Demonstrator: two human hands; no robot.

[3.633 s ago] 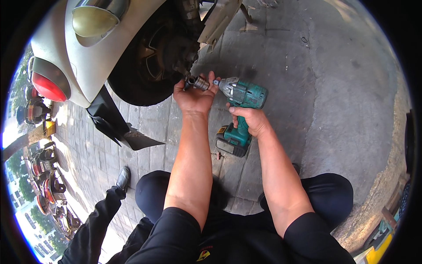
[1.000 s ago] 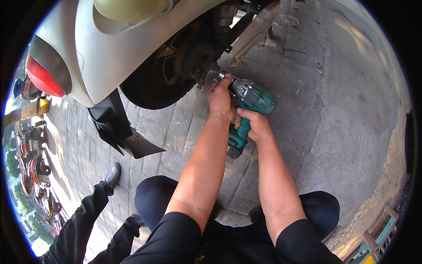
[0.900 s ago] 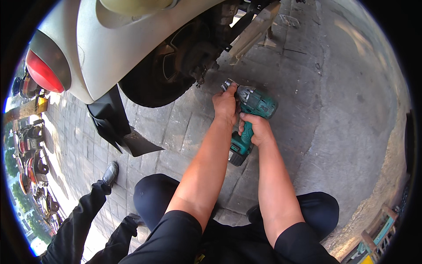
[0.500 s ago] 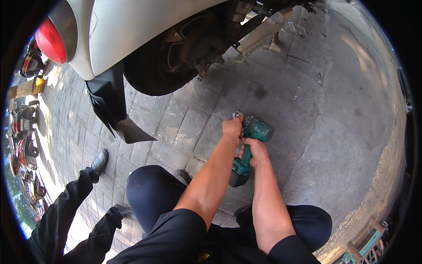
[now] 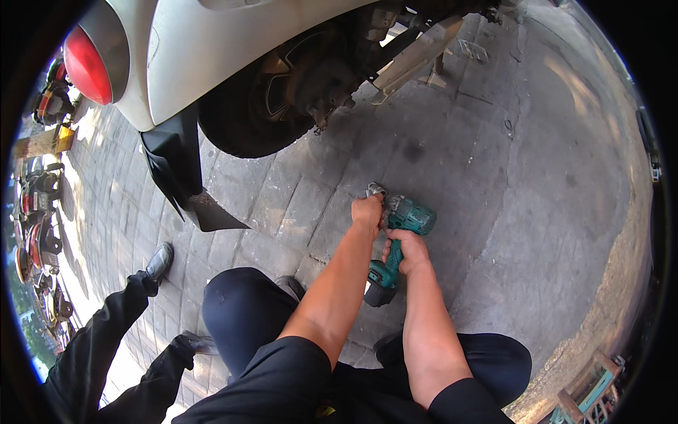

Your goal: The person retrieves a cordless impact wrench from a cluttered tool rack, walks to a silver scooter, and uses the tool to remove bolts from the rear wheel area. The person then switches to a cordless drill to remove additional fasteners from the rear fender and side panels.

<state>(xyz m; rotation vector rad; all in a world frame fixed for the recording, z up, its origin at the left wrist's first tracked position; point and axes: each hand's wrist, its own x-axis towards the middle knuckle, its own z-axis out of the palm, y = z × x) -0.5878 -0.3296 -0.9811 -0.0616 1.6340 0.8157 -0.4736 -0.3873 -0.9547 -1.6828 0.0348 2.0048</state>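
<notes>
A green cordless impact wrench [image 5: 415,216] lies on its side in the air over the paving, its battery end toward me. My right hand [image 5: 412,249] is closed round its handle. In front of the tool's nose, my left hand [image 5: 366,210] is closed on a small silvery metal part [image 5: 375,189], which pokes out past the fingers. The part's exact kind is hidden by the hand. Whether the part touches the nose cannot be made out.
A pale vehicle body [image 5: 212,56] with a red tail light [image 5: 87,65] overhangs a wheel [image 5: 261,120] and black mudflap [image 5: 176,169]. Another person's legs [image 5: 106,346] are at left. Parked motorbikes [image 5: 35,240] stand beyond. A teal-framed object [image 5: 590,389] sits lower right.
Both hands and the impact wrench have shifted slightly left and toward me. More of the metal part shows beyond my left hand.
</notes>
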